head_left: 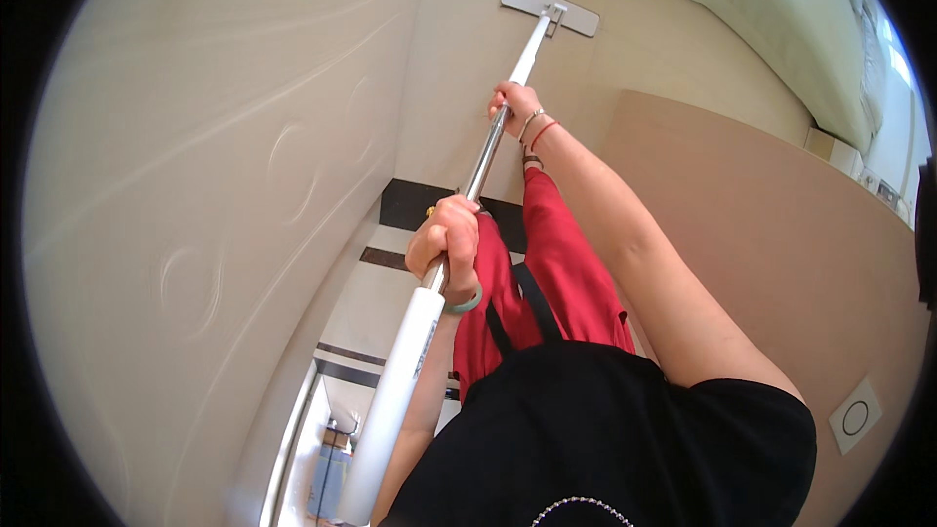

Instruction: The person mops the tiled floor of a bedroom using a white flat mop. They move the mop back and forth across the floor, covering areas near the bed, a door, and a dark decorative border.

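Note:
A flat mop (486, 151) with a long white and silver pole runs from the lower left up to its white rectangular head, which lies flat on the pale floor ahead. Wrapped round the silver part of the pole is my left hand (447, 239), just above the thick white grip, with a green bangle at its wrist. Further along, my right hand (513, 105) closes on the pole where silver meets white. That wrist carries a silver bracelet and a red string.
Close on the left rises a beige patterned wall or panel (224, 185). To the right stands a pinkish-beige wall (742, 205) with a white switch plate (855, 417). A pale green draped cloth (771, 20) hangs at the upper right. A dark floor strip (415, 205) crosses by my feet.

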A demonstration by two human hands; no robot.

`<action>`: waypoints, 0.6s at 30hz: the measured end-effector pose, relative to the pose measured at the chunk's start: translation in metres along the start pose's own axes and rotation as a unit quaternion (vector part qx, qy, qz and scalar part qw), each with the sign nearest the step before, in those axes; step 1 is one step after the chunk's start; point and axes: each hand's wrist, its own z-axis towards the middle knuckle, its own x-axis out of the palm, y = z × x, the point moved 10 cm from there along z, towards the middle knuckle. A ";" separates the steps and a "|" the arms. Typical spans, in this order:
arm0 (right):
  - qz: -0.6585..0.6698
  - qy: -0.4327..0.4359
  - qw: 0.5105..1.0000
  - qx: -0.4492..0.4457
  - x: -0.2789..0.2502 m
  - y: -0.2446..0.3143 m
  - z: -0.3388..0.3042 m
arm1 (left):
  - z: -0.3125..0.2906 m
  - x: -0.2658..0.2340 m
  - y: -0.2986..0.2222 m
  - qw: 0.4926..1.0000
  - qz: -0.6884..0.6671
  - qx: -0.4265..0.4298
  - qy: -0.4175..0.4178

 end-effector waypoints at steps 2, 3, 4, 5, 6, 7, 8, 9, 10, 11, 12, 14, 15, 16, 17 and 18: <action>-0.004 -0.013 1.000 -0.021 -0.022 -0.055 0.018 | -0.049 -0.047 0.024 0.999 -0.023 0.013 0.021; -0.014 -0.022 0.999 -0.032 -0.024 -0.056 0.024 | -0.055 -0.055 0.032 0.999 -0.028 0.021 0.016; -0.022 -0.027 0.998 -0.049 -0.024 -0.050 0.028 | -0.057 -0.057 0.041 0.999 -0.031 0.031 0.023; -0.030 -0.032 0.997 -0.066 -0.024 -0.046 0.031 | -0.061 -0.060 0.049 0.998 -0.037 0.045 0.038; -0.017 -0.036 0.997 -0.073 -0.028 -0.046 0.031 | -0.062 -0.061 0.049 0.997 -0.036 0.047 0.046; -0.014 -0.029 0.997 -0.076 -0.028 -0.049 0.031 | -0.061 -0.061 0.049 0.997 -0.035 0.049 0.055; -0.011 -0.022 0.996 -0.080 -0.027 -0.053 0.032 | -0.062 -0.062 0.051 0.996 -0.034 0.048 0.064; -0.005 -0.012 0.997 -0.082 -0.027 -0.055 0.033 | -0.063 -0.060 0.051 0.996 -0.029 0.046 0.075; -0.002 -0.005 0.995 -0.097 -0.033 -0.057 0.038 | -0.063 -0.056 0.050 0.995 -0.024 0.045 0.086; 0.009 -0.005 0.996 -0.084 -0.040 -0.062 0.040 | -0.066 -0.054 0.049 0.995 -0.032 0.043 0.086; 0.021 -0.006 0.997 -0.075 -0.042 -0.067 0.046 | -0.063 -0.056 0.059 0.994 -0.033 0.037 0.094; 0.039 -0.020 0.997 -0.071 -0.045 -0.069 0.060 | -0.056 -0.060 0.078 0.993 -0.040 0.022 0.108; 0.046 -0.026 0.996 -0.067 -0.050 -0.075 0.047 | -0.057 -0.060 0.068 0.993 -0.042 0.008 0.110; 0.052 -0.031 0.996 -0.062 -0.055 -0.081 0.033 | -0.057 -0.059 0.057 0.993 -0.043 -0.006 0.112; 0.057 -0.037 0.996 -0.057 -0.060 -0.087 0.019 | -0.056 -0.056 0.045 0.992 -0.041 -0.022 0.117; 0.074 -0.049 0.995 -0.054 -0.060 -0.088 0.026 | -0.047 -0.059 0.055 0.990 -0.047 -0.033 0.128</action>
